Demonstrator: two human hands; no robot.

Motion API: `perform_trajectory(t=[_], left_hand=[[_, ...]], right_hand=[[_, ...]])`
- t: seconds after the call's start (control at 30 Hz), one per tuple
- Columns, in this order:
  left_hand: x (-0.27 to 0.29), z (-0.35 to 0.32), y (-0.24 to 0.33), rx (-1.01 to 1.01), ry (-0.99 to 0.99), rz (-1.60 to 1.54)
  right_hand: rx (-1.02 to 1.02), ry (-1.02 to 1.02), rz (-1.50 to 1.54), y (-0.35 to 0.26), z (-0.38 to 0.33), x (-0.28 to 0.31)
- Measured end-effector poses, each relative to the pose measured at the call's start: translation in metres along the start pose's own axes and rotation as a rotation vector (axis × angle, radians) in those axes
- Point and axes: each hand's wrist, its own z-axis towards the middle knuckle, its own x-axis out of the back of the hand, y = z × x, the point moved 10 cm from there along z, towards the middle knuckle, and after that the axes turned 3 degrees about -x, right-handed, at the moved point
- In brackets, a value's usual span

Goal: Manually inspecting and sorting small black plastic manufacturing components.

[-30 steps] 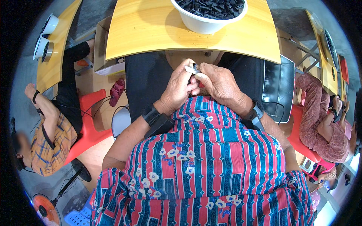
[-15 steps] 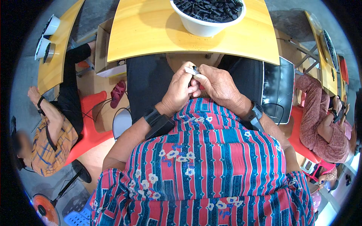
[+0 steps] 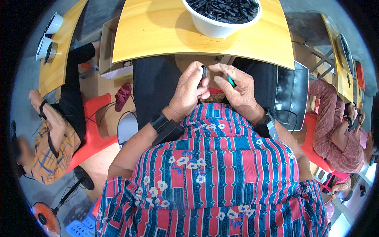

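Left hand [image 3: 188, 91] curls at lap level just above the striped shirt, thumb and fingers pinched around a small black part [image 3: 204, 72] held upright at its fingertips. Right hand [image 3: 237, 89] sits just beside it, fingers half closed, with a small teal piece [image 3: 231, 81] tucked between them; its fingertips nearly touch the black part. Both wrists wear dark bands.

Both grips look slight, only fingertips on tiny pieces, so either piece could slip and drop into the dark lap between the knees, where a black part would be hard to find. If the two are pushed together off line, the pinch could twist loose.

Beyond the hands, a yellow table [image 3: 158, 35] carries a white bowl [image 3: 215, 27] heaped with more black parts. Other seated people work at either side.
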Motion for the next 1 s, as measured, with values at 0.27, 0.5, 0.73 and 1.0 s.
perform_trajectory(t=[0.27, 0.5, 0.73, 1.0], left_hand=[[0.008, -0.002, 0.000, -0.010, 0.060, -0.008], [0.007, -0.001, 0.002, -0.003, 0.100, -0.009], [0.007, 0.000, -0.001, 0.014, 0.085, -0.021], [0.001, 0.000, 0.002, -0.007, 0.018, -0.009]], right_hand=[[0.091, -0.156, -0.225, -0.009, -0.002, -0.020], [0.100, -0.160, -0.220, -0.004, -0.004, -0.021], [0.069, -0.141, -0.228, -0.005, -0.003, -0.018], [0.028, -0.088, -0.290, 0.000, 0.001, -0.004]])
